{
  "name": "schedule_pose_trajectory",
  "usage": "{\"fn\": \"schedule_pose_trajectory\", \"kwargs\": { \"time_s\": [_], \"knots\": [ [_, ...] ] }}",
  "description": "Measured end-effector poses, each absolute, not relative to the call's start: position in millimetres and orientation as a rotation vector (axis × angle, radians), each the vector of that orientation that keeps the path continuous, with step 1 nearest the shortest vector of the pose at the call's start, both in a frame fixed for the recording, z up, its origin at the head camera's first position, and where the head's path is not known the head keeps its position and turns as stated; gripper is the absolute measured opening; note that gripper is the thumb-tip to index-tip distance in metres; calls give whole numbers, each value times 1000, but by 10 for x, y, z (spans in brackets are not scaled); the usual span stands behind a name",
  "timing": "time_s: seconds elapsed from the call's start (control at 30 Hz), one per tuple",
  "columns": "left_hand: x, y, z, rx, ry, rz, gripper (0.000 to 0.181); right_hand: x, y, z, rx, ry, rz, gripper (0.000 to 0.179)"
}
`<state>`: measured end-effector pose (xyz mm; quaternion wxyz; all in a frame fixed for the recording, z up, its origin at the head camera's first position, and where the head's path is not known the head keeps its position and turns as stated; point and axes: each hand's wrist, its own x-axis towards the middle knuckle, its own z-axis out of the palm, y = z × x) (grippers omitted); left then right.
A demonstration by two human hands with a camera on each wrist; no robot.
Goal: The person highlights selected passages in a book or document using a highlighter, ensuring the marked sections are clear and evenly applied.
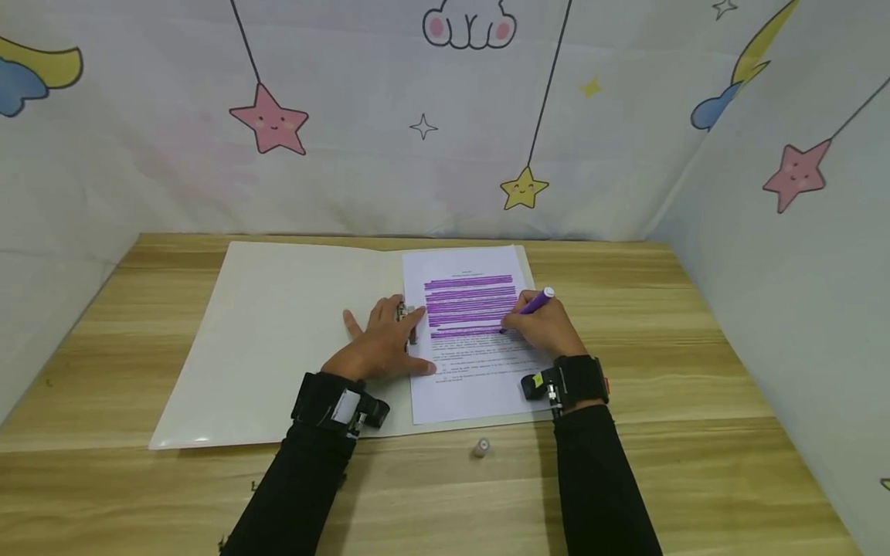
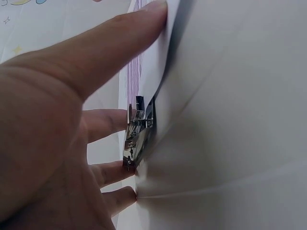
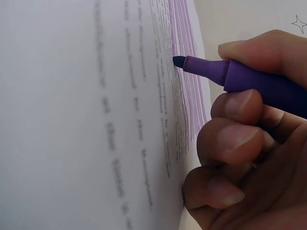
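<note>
A printed sheet of paper (image 1: 480,394) lies on the right side of an opened white folder (image 1: 278,340). Purple strokes cover its upper lines of text; plain black print shows below them. My right hand (image 1: 549,326) grips a purple highlighter (image 3: 249,81), its dark tip at the text just under the lowest strokes. Spread over the folder's middle, my left hand (image 1: 375,349) has its thumb and index fingertip on the paper's left edge. Beside those fingers sits the folder's metal clip (image 2: 139,134), partly covered by the hand in the head view.
A small grey cap (image 1: 481,447) stands on the wooden table (image 1: 695,463) in front of the folder. Behind the table hangs a white backdrop (image 1: 348,185) printed with stars, and another white wall rises at the right.
</note>
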<state>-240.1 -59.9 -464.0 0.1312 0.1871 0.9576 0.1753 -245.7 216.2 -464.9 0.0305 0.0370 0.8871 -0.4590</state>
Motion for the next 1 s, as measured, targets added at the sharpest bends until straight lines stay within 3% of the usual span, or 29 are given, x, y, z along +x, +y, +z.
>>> {"fn": "schedule_pose_trajectory", "kwargs": {
  "time_s": [1.0],
  "knots": [
    [-2413, -593, -4663, 534, 2775, 529, 97, -2461, 2209, -4644, 142, 2742, -1419, 24]
  ]
}}
